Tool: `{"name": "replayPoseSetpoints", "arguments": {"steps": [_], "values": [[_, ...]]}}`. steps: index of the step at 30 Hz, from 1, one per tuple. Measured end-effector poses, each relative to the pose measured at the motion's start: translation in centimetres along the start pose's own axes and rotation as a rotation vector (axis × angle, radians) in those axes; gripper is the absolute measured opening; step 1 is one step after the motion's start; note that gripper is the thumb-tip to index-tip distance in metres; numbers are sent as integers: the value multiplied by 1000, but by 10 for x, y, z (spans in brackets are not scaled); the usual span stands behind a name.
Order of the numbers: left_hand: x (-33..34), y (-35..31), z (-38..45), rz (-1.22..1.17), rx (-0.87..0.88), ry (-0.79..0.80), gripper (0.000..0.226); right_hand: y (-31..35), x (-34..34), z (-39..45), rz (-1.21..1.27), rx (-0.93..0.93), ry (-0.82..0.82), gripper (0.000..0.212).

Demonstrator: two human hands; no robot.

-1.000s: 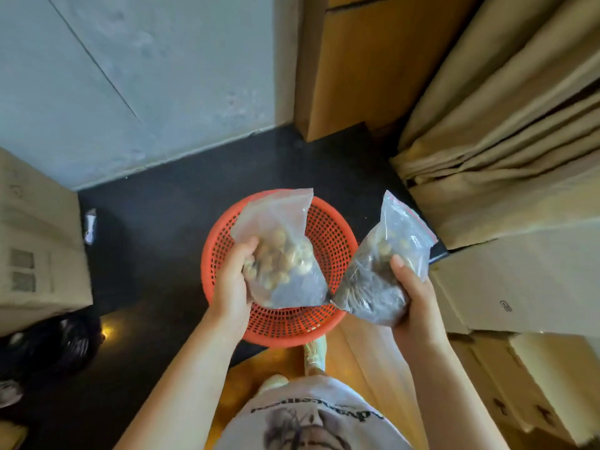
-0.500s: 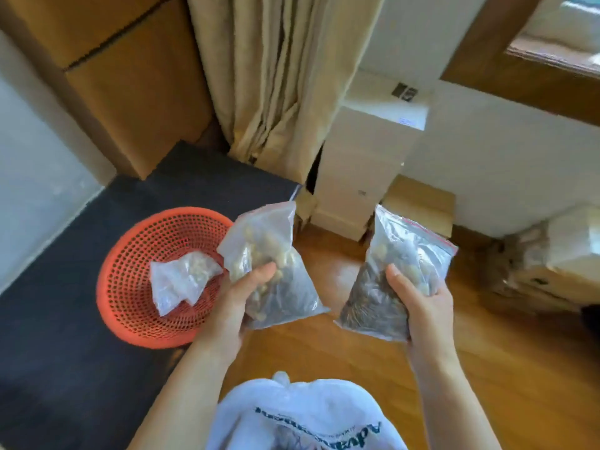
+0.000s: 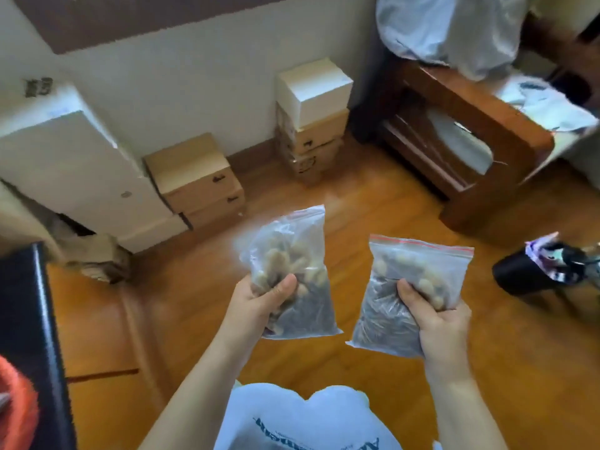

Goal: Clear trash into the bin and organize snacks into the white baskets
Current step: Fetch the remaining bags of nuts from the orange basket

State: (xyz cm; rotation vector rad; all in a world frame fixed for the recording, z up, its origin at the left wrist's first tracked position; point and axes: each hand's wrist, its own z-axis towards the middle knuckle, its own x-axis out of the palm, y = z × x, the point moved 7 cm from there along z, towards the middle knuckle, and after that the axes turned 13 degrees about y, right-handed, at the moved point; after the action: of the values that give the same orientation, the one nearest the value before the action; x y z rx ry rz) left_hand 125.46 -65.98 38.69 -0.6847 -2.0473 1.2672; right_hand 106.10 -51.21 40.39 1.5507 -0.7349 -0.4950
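Orange basket [image 3: 16, 404] now far left of hand-held bags [image 3: 292, 274].

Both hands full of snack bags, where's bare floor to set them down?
Bare wood floor lies under and ahead of the bags, between the cardboard boxes and the wooden bench. Crowded along the wall and beside the black bin on the right.

We hold two clear zip bags of pale round snacks over dark bits, upright and side by side but apart: the left bag [image 3: 293, 271] slightly blurred, the right bag [image 3: 410, 287] sealed with a red strip.
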Motion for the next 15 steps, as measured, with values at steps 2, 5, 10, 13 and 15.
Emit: {"name": "replayPoseSetpoints", "arguments": {"steps": [2,5,10,13,15], "values": [[62,16,19,31,-55,66,11,1,-64,-15,1,11,-111,16],[153,39,41,91,-105,189,6,-3,-156,-41,-17,57,-303,13],[270,65,67,178,-177,357,10,-6,-274,-85,-10,92,-558,20],[321,80,80,282,-226,456,30,-7,-324,-113,9,74,-703,25],[353,89,89,312,-255,519,28,-12,-353,-131,42,71,-788,24]]}}
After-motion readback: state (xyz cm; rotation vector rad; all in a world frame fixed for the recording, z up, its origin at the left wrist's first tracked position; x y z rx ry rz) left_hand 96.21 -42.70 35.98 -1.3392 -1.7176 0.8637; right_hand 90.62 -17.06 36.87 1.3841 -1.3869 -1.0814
